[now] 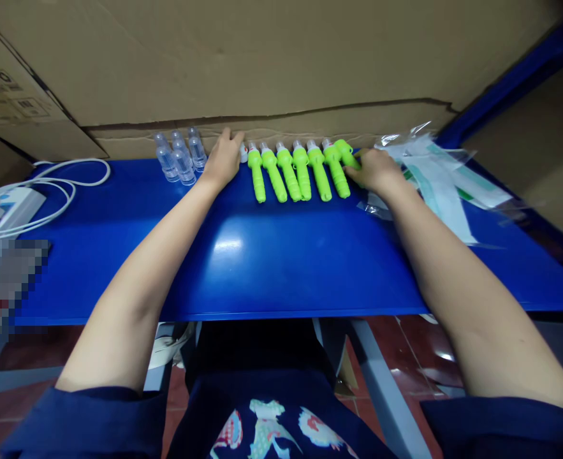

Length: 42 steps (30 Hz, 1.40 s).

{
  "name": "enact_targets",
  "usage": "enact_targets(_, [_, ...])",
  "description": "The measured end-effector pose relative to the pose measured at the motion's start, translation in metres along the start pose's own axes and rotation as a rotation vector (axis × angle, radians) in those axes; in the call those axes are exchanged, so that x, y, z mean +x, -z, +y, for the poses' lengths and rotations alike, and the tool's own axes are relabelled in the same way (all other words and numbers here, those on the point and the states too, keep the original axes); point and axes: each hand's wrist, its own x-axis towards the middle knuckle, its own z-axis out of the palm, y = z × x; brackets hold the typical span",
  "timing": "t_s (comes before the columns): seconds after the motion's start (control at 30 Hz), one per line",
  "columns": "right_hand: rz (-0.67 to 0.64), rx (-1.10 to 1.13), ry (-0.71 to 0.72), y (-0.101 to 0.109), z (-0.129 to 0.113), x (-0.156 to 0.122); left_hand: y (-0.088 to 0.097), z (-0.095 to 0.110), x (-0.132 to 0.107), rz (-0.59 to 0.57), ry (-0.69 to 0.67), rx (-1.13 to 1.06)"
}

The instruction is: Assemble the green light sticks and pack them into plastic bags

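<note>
Several lime-green plastic pieces (288,172) with clear caps lie side by side in a row at the far side of the blue table (271,255). My right hand (375,171) is closed around one more green piece (347,152) at the right end of the row. My left hand (224,156) rests at the left end of the row, fingers stretched toward the cardboard wall, next to a small white-capped piece (243,152). Just left of that hand stands a cluster of clear plastic vials (178,156).
Cardboard boxes (262,64) wall off the back of the table. Clear and white-green plastic pouches (438,175) lie at the right. A white device with a coiled white cable (46,191) sits at the left. A blurred patch covers the near left corner.
</note>
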Motion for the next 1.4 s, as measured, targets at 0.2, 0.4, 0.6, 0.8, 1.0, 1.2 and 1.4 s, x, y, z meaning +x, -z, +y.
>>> enact_targets(0.2, [-0.025,0.019,0.005,0.005,-0.002,-0.005,0.024,0.02,-0.017,-0.052,-0.097,0.185])
enact_targets(0.4, [-0.021,0.021,-0.015,0.006,-0.005,-0.007,0.043,0.041,-0.036,-0.068,-0.142,0.336])
enact_targets(0.6, [-0.014,-0.005,-0.03,0.004,-0.007,-0.008,0.044,0.041,-0.059,-0.007,-0.14,0.081])
enact_targets(0.8, [0.236,0.018,-0.1,0.007,-0.018,-0.02,0.046,0.047,-0.076,0.091,-0.168,-0.134])
enact_targets(1.0, [0.346,0.1,0.24,0.011,-0.037,-0.031,0.049,0.047,-0.09,0.06,-0.135,-0.288])
enact_targets(1.2, [0.3,0.191,0.723,-0.005,-0.049,-0.03,0.046,0.058,-0.097,0.074,-0.103,-0.399])
enact_targets(1.4, [0.3,0.223,0.771,-0.006,-0.055,-0.037,0.049,0.069,-0.097,0.132,-0.097,-0.405])
